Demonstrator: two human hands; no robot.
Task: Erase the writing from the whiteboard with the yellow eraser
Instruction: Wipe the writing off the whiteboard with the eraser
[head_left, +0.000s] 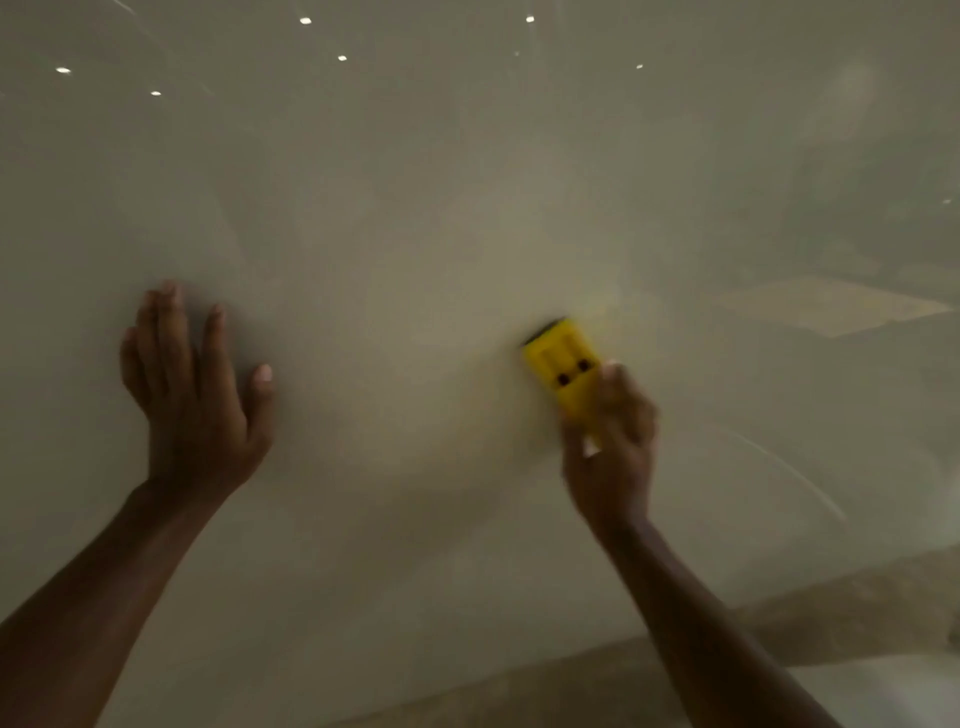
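The whiteboard (415, 208) fills almost the whole view, glossy and pale, with no writing that I can make out in the blur. My right hand (615, 441) grips the lower end of the yellow eraser (561, 364), which is pressed against the board right of centre, its dark felt edge pointing up and left. My left hand (195, 384) lies flat on the board at the left, fingers spread, holding nothing.
Small bright ceiling lights (305, 21) reflect in the board's upper part. A pale rectangular reflection (831, 306) shows at the right. The board's lower edge and a brownish surface (857, 618) run across the bottom right.
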